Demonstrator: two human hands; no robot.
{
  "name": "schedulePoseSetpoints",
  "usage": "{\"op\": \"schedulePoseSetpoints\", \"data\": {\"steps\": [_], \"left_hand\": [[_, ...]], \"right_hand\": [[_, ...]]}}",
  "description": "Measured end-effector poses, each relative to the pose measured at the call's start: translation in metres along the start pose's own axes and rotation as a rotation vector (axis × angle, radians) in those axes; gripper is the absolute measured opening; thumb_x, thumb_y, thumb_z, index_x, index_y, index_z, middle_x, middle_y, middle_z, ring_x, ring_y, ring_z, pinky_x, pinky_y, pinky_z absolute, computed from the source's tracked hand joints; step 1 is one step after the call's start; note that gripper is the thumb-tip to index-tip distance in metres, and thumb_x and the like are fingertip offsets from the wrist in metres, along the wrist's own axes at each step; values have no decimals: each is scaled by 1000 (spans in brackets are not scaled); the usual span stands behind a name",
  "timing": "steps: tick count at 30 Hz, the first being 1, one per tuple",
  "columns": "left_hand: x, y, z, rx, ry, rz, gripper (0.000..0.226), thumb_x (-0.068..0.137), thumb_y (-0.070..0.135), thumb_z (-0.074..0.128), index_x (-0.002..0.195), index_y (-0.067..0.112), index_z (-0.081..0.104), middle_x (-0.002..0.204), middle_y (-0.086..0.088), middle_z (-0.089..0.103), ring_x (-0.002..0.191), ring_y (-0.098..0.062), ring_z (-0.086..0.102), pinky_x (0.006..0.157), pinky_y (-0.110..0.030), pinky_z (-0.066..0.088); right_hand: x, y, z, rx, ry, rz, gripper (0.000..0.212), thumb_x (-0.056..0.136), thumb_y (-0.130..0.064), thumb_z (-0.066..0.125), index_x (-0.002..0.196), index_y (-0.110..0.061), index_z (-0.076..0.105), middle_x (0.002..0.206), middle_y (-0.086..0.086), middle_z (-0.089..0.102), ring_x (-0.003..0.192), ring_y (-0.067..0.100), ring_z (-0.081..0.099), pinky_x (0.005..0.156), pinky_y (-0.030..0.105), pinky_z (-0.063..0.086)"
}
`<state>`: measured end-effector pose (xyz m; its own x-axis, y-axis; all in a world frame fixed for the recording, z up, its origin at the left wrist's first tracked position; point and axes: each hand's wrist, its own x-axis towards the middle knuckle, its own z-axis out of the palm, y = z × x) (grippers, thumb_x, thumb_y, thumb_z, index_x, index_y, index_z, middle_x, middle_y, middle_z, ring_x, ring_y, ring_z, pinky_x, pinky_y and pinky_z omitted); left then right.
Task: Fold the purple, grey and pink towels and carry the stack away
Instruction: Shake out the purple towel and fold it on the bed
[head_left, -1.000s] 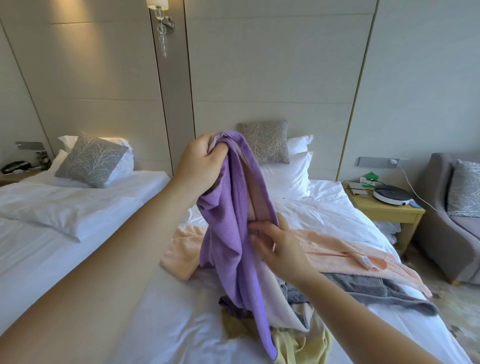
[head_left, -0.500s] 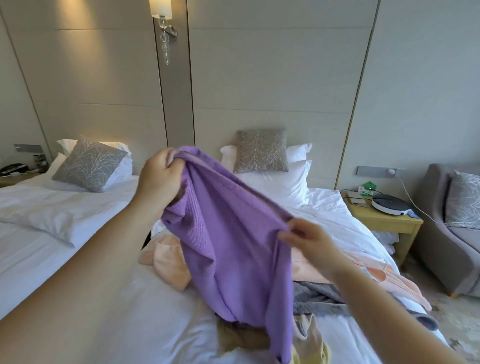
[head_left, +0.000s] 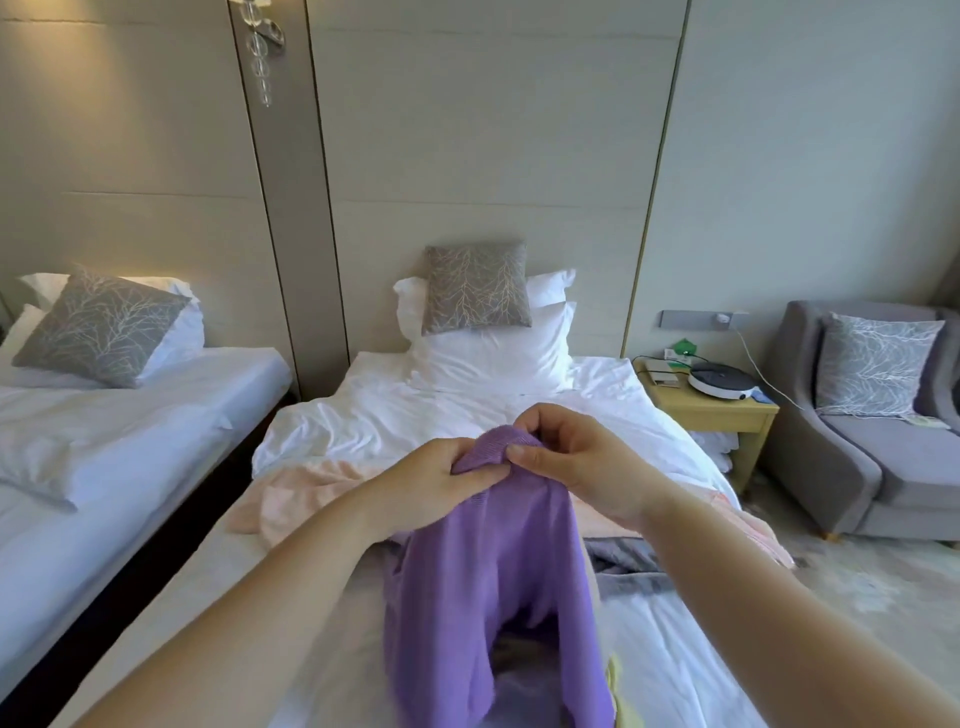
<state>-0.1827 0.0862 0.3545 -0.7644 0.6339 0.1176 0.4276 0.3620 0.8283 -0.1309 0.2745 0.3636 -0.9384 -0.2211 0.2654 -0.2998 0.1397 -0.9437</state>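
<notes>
Both hands have come together since the earlier frame, so the purple towel (head_left: 493, 597) is no longer spread wide. The left hand (head_left: 431, 483) and right hand (head_left: 582, 462) touch, each pinching its bunched top edge with curled fingers. It hangs doubled over the near part of the bed (head_left: 415, 410). The pink towel (head_left: 306, 493) lies just behind it, the grey towel (head_left: 623, 566) to its right. A nightstand (head_left: 711, 410) and armchair (head_left: 857, 457) stand far right.
</notes>
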Motion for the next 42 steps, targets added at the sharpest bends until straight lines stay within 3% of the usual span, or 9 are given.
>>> {"op": "schedulePoseSetpoints", "data": {"steps": [6, 10, 13, 18, 23, 28, 36, 39, 42], "left_hand": [[-3, 17, -14, -71, 44, 182, 8, 90, 7, 61, 91, 10, 68, 86, -1, 66, 81, -7, 58, 81, -23, 46], [-10, 23, -30, -193, 73, 192, 21, 90, 3, 60, 99, 20, 69, 96, 12, 72, 90, 1, 63, 81, -11, 44], [-13, 22, -41, -234, 123, 200, 24, 89, 5, 61, 99, 26, 69, 99, 8, 73, 93, -4, 65, 82, -13, 46], [-14, 25, -38, -229, 94, 210, 20, 82, 23, 63, 100, 27, 71, 104, 7, 73, 99, -5, 65, 86, -13, 46], [-15, 31, -39, -226, 74, 222, 21, 84, 21, 62, 101, 29, 72, 108, 6, 72, 103, -6, 64, 89, -15, 45], [-16, 37, -41, -170, 59, 232, 15, 82, 21, 67, 95, 25, 73, 98, 7, 73, 94, -3, 65, 86, -14, 46], [-9, 42, -47, -105, 338, 255, 27, 78, 12, 75, 90, 37, 71, 92, 14, 75, 88, 0, 68, 83, -11, 47], [-6, 47, -53, -153, 407, 279, 23, 81, 12, 72, 83, 35, 71, 81, 19, 73, 76, 6, 65, 70, -5, 45], [-2, 52, -62, -199, 472, 267, 19, 86, 13, 68, 86, 32, 70, 80, 20, 72, 76, 6, 65, 70, -6, 46]], "right_hand": [[-21, 16, -6, -434, -147, 87, 6, 84, -35, 69, 88, -36, 65, 82, -19, 61, 76, 1, 55, 76, 16, 44], [-12, 16, -14, -899, 220, -115, 29, 90, -37, 57, 83, -13, 71, 86, -3, 62, 77, 14, 57, 74, 30, 43], [-10, 13, -14, -644, 379, -182, 18, 85, -31, 66, 78, -15, 69, 81, -6, 64, 76, 12, 61, 70, 22, 45], [-4, 7, 16, -129, 161, -126, 29, 74, -39, 71, 95, -22, 60, 94, -8, 67, 90, 10, 66, 74, 20, 52], [8, 6, 24, -265, 373, -57, 5, 89, -16, 62, 86, -19, 61, 82, -5, 68, 75, 11, 67, 65, 23, 50], [9, 2, 25, -193, 218, -42, 4, 84, -18, 67, 83, -20, 64, 71, -13, 65, 65, 2, 60, 64, 22, 49], [20, -1, -33, -802, 713, -137, 19, 79, 3, 52, 80, -15, 55, 78, -1, 56, 69, 10, 47, 61, 20, 33], [11, -6, -37, -704, 633, -263, 33, 81, 10, 49, 88, -22, 49, 77, -16, 53, 71, -6, 52, 62, 3, 35], [-12, 5, -23, -793, 464, -424, 42, 84, 14, 45, 97, -26, 43, 96, -4, 53, 82, -1, 52, 71, 15, 41]]}}
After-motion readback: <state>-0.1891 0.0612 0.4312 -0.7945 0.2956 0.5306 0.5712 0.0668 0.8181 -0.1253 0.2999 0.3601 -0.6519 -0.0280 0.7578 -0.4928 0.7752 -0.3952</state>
